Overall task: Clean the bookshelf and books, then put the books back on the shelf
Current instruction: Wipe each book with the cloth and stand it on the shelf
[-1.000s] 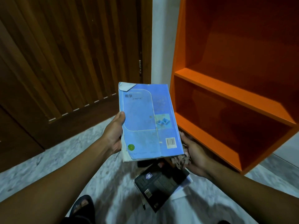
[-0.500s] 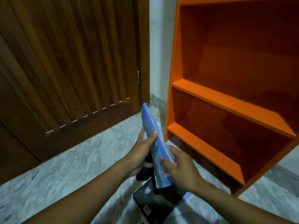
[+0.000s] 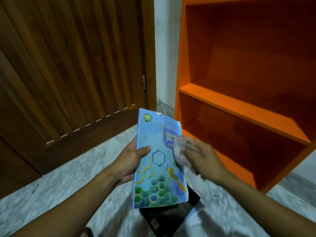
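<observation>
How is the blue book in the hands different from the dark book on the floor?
The blue book is held up in the air, while the dark book lies flat on the floor. The blue book has a bright cover with hexagons; the dark book is nearly black. The blue book is being wiped with a cloth; the dark book is untouched. Neither is on the shelf.

1. Left forearm [image 3: 71, 200]: bare from the frame's lower left edge up to the wrist, no sleeve in view.
2. Right forearm [image 3: 266, 202]: bare too, entering from the lower right, no sleeve in view.
3. Left hand [image 3: 130, 161]: bare, no glove; thumb and its nail in view.
4. Right hand [image 3: 203, 158]: bare, no glove; motion-blurred, so finger detail is unreadable.
5. Wrists: nothing worn on either that the head view shows.
6. Foot [image 3: 87, 232] at the bottom edge: dark sandal or slipper strap across it, toes bare; mostly cropped, type can't be confirmed.
</observation>
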A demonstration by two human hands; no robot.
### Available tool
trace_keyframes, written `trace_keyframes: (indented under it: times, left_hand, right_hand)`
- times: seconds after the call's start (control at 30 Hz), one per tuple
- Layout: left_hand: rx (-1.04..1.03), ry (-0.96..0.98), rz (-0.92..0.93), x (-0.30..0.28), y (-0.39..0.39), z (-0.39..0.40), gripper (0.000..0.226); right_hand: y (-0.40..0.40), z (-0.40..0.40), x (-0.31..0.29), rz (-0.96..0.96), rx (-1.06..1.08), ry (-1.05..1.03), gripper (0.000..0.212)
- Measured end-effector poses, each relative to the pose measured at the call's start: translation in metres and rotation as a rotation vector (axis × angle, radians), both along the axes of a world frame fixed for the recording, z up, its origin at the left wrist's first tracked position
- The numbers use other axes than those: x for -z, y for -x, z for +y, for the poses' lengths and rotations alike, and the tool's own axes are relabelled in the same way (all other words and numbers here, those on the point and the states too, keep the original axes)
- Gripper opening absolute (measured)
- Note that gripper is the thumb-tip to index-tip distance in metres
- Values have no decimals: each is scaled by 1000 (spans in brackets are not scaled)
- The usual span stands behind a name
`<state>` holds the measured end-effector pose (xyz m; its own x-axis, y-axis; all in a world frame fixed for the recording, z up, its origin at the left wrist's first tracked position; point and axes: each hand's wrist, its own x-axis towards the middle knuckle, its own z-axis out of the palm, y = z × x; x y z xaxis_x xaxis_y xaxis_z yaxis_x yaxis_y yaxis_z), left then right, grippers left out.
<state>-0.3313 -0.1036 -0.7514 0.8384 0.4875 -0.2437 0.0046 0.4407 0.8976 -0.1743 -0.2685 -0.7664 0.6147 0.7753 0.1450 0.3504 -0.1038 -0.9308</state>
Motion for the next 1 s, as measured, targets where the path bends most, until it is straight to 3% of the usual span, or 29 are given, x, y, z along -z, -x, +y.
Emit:
trace_keyframes:
  times: [0.07, 0.13, 0.33, 0.4, 0.47, 0.6, 0.73, 0.93, 1.0]
  left_hand:
    - [56, 38, -28, -4, 10, 6, 44]
    - [98, 68, -52, -8, 17, 7, 46]
    - [161, 122, -128, -17, 6, -12, 46]
    - [147, 142, -153, -15, -1, -14, 44]
    - [106, 161, -167, -12, -5, -10, 44]
    - [-41, 181, -151, -7, -10, 7, 40]
    - [-167, 211, -125, -2, -8, 17, 30]
    - [-210, 88, -30, -11, 5, 26, 26]
    - [-182, 71, -9, -11, 7, 24, 32]
  right_hand:
    - [-25, 5, -17, 98, 183, -138, 14]
    - [-41, 15, -32, 78, 256, -217, 22]
    - [-11, 52, -13, -99, -16, -101, 44]
    - [4, 51, 2, 16, -108, -105, 51]
    - [16, 47, 11, 93, -155, -120, 49]
    - [28, 33, 27, -55, -189, -69, 44]
    - [33, 20, 50, -85, -230, -68, 45]
    - [26, 3, 68, -334, -296, -73, 34]
    - [21, 12, 48, -316, -191, -147, 32]
